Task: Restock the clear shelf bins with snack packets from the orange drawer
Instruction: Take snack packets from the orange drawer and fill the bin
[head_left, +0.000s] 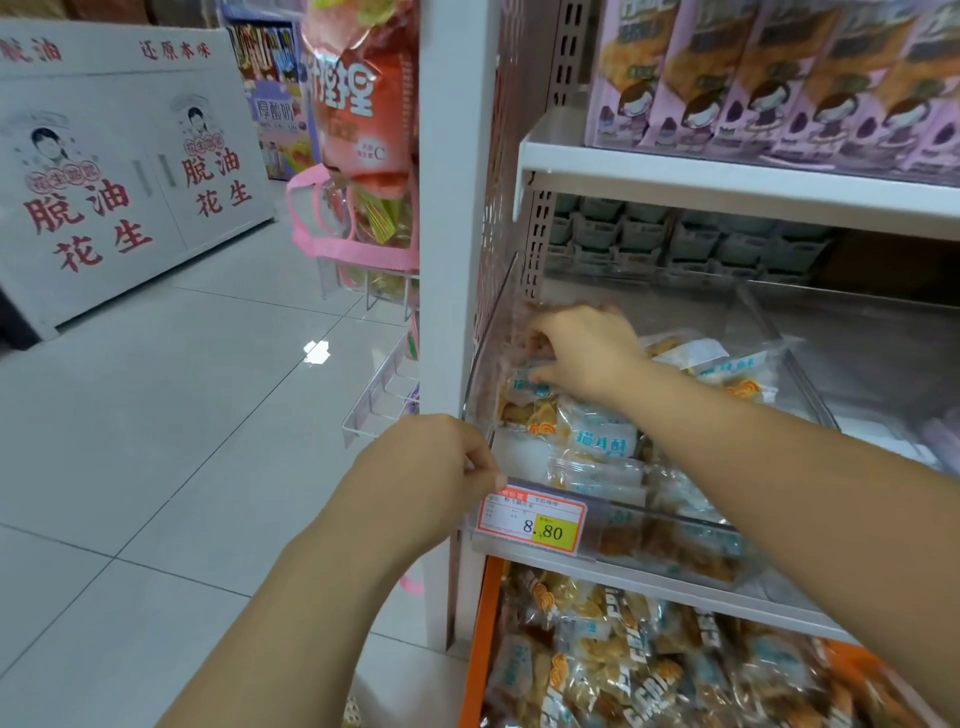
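Fingers (480, 465) of the left hand (431, 467) are curled and pinch the front left corner of the clear bin (623, 504), just above its one price tag (532, 519). The right hand (587, 353) reaches into the back left of the same bin, its fingers bent down and closed with the thumb on a snack packet (524, 387).

Two hands are in view, and one bin is being handled. A second clear bin (857, 338) stands just beside it on the right. The loose packets (602, 436) heaped in the handled bin overlap too much to count exactly. Below it the orange drawer (480, 623) stands out from the unit, piled with many more packets of the same kind.

The bins sit on a white metal shelf unit (452, 312). The shelf (727, 176) above them carries a row of purple cartons (727, 78). The floor (182, 415) is pale glossy tile. A clear bag with pink handles (353, 218) hangs at the end of the unit. Across the aisle stands a white cabinet (119, 182) with two door panels.

The price tag reads 8.80, partly on a yellow patch. Each cabinet panel bears 脱油花生 in red. The packets carry blue writing too small to read.
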